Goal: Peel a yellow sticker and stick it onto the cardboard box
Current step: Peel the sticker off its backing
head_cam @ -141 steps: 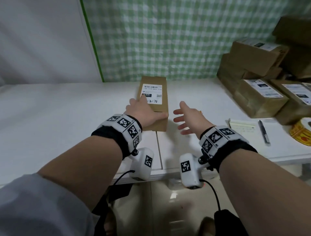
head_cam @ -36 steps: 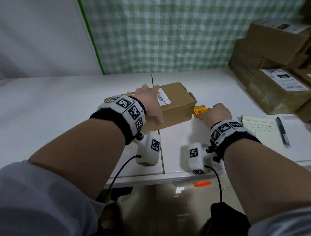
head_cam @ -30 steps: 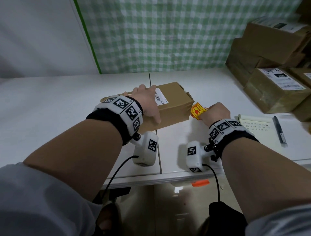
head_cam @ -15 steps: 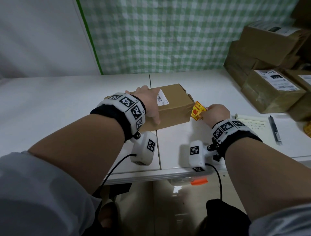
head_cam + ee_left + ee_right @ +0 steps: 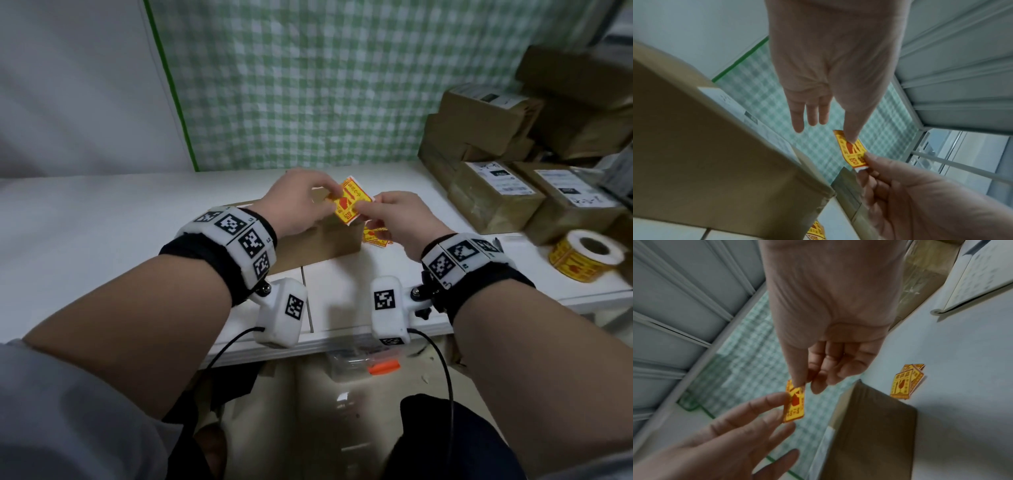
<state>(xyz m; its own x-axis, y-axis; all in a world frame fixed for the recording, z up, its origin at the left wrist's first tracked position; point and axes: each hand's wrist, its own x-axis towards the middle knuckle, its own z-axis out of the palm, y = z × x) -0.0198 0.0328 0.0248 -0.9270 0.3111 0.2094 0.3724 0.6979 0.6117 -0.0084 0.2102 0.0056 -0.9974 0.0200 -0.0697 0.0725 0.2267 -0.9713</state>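
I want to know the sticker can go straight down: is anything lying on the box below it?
Nothing visible does. Both the left hand and right hand pinch the yellow sticker just above the cardboard box; the box top shows only its white label.

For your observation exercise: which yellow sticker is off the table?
The sticker pinched between both hands above the box; the others lie on the table.
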